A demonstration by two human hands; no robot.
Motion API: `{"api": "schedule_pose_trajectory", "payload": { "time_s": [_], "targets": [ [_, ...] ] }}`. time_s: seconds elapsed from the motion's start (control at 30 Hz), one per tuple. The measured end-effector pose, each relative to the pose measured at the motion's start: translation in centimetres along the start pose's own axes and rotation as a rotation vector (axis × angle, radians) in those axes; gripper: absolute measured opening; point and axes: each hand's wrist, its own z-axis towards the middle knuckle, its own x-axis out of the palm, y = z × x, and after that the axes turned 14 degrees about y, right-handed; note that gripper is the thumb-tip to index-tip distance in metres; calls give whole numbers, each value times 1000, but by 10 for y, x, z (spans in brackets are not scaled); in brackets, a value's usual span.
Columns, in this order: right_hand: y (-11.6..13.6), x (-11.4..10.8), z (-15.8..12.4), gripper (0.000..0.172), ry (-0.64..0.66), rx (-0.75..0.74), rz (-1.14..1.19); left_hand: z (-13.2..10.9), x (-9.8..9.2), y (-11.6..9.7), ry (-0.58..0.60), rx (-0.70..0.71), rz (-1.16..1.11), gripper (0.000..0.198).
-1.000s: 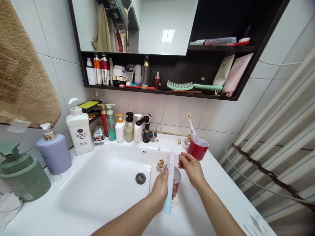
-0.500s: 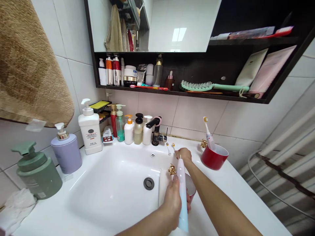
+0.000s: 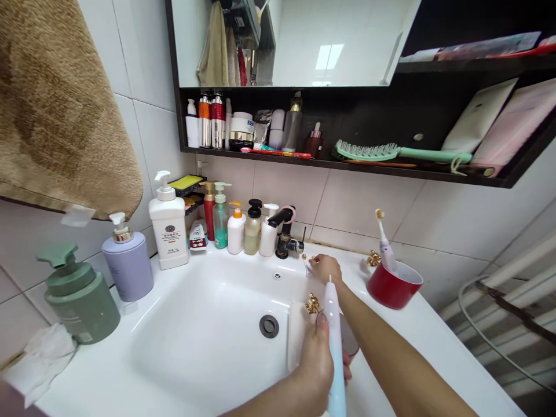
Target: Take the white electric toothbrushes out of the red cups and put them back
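My left hand is closed around an electric toothbrush handle, pink fading to blue, upright with its bare metal pin on top. The same hand also holds a cup, mostly hidden behind the handle; a gold flower-shaped ornament shows beside it. At the sink's back ledge, my right hand has its fingertips pinched at a small toothbrush head, largely covered by the fingers. Another small brush head lies just left of them, near the black faucet.
A red cup with a toothbrush stands on the right counter. Several pump bottles line the sink's back and left, including a purple one and a green one. A dark shelf overhangs the back; a towel hangs left.
The view has shifted, so most things sit farther right in the picture. My right fingers have closed in on the brush head on the ledge. My left hand keeps its hold.
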Motion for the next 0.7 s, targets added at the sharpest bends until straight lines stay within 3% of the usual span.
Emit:
{"api": "schedule_pose_trajectory", "payload": {
  "time_s": [0.13, 0.23, 0.37, 0.5, 0.6, 0.7],
  "targets": [
    [7, 15, -3, 12, 62, -34, 156, 2, -1, 0, -21, 41, 10, 48],
    [8, 13, -11, 19, 103, -10, 295, 2, -1, 1, -18, 58, 29, 49],
    [2, -17, -44, 10, 126, 21, 508, -2, 0, 2, 25, 59, 150, 50],
    [-16, -52, -98, 14, 112, -24, 800, -6, 0, 8, 132, 87, 364, 54],
    [-29, -64, -126, 17, 162, -45, 1144, -7, -1, 15, 186, 100, 489, 56],
    [-37, -66, -135, 17, 174, -59, 1284, -7, -2, 19, 230, 107, 590, 56]
  ]
}}
